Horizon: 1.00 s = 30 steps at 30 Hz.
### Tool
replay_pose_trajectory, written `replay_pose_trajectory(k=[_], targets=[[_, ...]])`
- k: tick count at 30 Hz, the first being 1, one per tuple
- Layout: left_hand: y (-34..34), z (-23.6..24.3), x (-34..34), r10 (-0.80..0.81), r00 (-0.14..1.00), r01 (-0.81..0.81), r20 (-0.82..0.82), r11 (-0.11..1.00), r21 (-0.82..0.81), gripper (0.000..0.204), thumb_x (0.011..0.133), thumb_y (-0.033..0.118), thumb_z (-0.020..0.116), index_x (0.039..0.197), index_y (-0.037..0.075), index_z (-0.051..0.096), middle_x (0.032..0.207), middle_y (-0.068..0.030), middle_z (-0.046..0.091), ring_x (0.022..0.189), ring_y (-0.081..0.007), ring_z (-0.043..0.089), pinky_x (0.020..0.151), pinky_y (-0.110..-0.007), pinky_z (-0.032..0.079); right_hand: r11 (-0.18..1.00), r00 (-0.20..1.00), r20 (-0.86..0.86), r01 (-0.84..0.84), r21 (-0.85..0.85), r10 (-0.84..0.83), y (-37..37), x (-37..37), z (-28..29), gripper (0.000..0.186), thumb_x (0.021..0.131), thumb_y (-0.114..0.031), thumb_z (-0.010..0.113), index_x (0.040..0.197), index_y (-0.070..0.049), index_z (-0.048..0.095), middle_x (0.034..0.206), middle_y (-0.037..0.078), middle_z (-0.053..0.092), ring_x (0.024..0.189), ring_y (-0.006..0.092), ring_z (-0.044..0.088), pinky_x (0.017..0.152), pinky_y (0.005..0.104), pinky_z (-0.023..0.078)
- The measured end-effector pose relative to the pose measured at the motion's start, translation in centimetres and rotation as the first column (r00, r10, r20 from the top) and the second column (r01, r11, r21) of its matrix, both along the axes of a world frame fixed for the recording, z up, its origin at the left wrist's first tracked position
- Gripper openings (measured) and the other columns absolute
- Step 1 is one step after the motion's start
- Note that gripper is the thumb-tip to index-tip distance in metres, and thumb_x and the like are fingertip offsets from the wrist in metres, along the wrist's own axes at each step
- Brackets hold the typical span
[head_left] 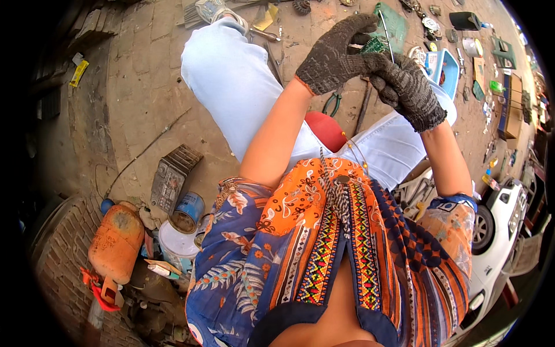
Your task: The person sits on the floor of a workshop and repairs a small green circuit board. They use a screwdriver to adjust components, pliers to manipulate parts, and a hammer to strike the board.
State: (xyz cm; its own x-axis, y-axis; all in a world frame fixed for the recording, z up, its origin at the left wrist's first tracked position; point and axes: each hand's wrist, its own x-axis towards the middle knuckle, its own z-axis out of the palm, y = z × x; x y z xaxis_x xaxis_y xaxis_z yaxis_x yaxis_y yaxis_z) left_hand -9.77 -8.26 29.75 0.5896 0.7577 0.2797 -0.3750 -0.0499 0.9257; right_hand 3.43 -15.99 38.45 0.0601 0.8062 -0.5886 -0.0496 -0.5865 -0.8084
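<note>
Both my hands wear dark grey knitted gloves and are raised close together above my knees. My left hand [335, 55] has its fingers closed on a small green circuit board [374, 45], which its fingers partly hide. My right hand [409, 89] is closed round a thin metal rod [384, 32] that sticks out away from me past the board. The rod's lower end is hidden in the glove, so I cannot tell its kind. The fingers of both hands meet at the board. Beyond them, a green plate [396, 28] lies on the ground.
Pliers [332, 104] lie between my legs, near a red rounded thing [325, 130]. A wooden-handled tool [266, 35] lies past my left knee. At right are a blue tray [448, 72] and scattered parts. An orange cylinder [117, 240] and tin [188, 213] stand left.
</note>
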Motion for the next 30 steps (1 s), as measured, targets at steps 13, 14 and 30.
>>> replay_pose_trajectory(k=[13, 14, 30], targets=[[1.7, -3.4, -0.4, 0.301, 0.944, -0.331, -0.138, 0.861, -0.385, 0.033, 0.084, 0.019, 0.062, 0.112, 0.002, 0.055, 0.09, -0.0081, 0.06, 0.076, -0.0134, 0.058, 0.063, -0.027, 0.05, 0.941, 0.968, 0.223, -0.178, 0.289, 0.115, 0.5, -1.3, -6.8, 0.027, 0.09, -0.031, 0.054, 0.103, -0.01, 0.065, 0.072, 0.0, 0.059, 0.05, 0.0041, 0.042, 0.044, 0.0192, 0.034], [1.4, -4.7, -0.5, 0.325, 0.939, -0.331, -0.114, 0.76, -0.56, 0.03, 0.086, 0.021, 0.06, 0.109, 0.003, 0.056, 0.085, -0.0071, 0.059, 0.072, -0.0146, 0.056, 0.061, -0.029, 0.048, 0.919, 0.963, 0.246, -0.195, 0.342, 0.113, 0.2, -1.4, -7.6, 0.028, 0.09, -0.031, 0.053, 0.105, -0.01, 0.065, 0.073, 0.0, 0.059, 0.05, 0.0044, 0.041, 0.044, 0.0193, 0.034], [2.2, -3.9, 1.6, 0.309, 0.951, -0.094, 0.016, 0.336, -0.937, 0.041, 0.088, 0.034, 0.049, 0.111, 0.0, 0.054, 0.069, -0.0018, 0.05, 0.063, -0.017, 0.046, 0.058, -0.03, 0.041, 0.617, 0.795, 0.546, 0.296, -0.729, 0.263, -8.1, -2.0, -33.9, 0.071, 0.075, -0.047, 0.066, 0.131, -0.009, 0.042, 0.134, 0.021, 0.036, 0.129, 0.0339, 0.032, 0.103, 0.0416, 0.033]])
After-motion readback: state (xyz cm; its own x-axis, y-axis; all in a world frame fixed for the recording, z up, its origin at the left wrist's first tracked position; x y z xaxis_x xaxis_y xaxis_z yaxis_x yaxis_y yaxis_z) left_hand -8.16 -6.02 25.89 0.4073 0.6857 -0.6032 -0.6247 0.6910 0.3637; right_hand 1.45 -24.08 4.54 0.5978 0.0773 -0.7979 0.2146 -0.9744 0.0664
